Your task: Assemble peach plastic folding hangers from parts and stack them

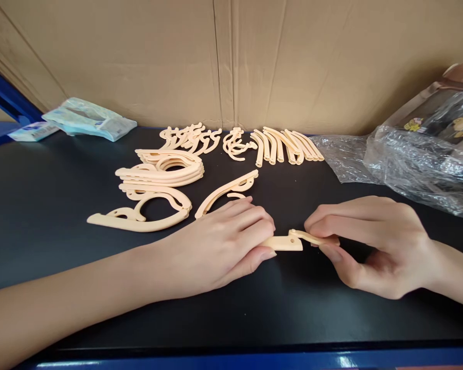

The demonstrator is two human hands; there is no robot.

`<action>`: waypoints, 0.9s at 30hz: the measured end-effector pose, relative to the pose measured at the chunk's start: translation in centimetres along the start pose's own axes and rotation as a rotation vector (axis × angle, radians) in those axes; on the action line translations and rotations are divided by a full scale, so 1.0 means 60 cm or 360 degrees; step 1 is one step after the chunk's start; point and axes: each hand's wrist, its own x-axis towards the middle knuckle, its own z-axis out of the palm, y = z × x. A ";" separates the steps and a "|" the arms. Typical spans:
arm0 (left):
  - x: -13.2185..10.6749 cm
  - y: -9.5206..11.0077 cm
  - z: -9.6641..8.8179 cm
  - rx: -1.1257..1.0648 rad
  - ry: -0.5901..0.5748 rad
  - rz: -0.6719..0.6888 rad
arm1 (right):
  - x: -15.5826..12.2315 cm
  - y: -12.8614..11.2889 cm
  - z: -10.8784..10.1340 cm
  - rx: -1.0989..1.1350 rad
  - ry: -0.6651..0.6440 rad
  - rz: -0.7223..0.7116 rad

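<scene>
My left hand (241, 236) is closed around a cream plastic hanger arm (283, 243), whose flat end with a small hole sticks out past the fingers. Between the thumb and fingers of my right hand (374, 244) is a thin curved hanger hook (306, 236). Its knobbed tip meets the arm's end near the hole; whether it is seated there I cannot tell. Just beyond my left hand lies a hanger piece (227, 191), partly covered by that hand. Folded hangers (160, 177) are stacked to the left, with one hanger (139, 222) in front.
At the back lie loose hooks (189, 137), a smaller heap of hooks (235, 144) and a row of hanger arms (285, 146). Clear plastic bags (420, 159) fill the right side. A blue tissue pack (88, 119) sits back left. Cardboard (254, 61) stands behind the black table (177, 321).
</scene>
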 end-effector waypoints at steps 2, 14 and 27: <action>-0.002 0.001 -0.003 0.0006 -0.0002 0.0032 | -0.002 -0.002 0.001 -0.0039 0.0031 -0.0018; 0.000 -0.001 -0.004 0.0018 -0.0025 0.0067 | -0.013 0.002 0.010 -0.0088 0.0048 -0.0104; 0.002 -0.004 -0.004 0.0002 -0.0109 0.0041 | -0.022 0.002 0.012 -0.0223 -0.0037 -0.0184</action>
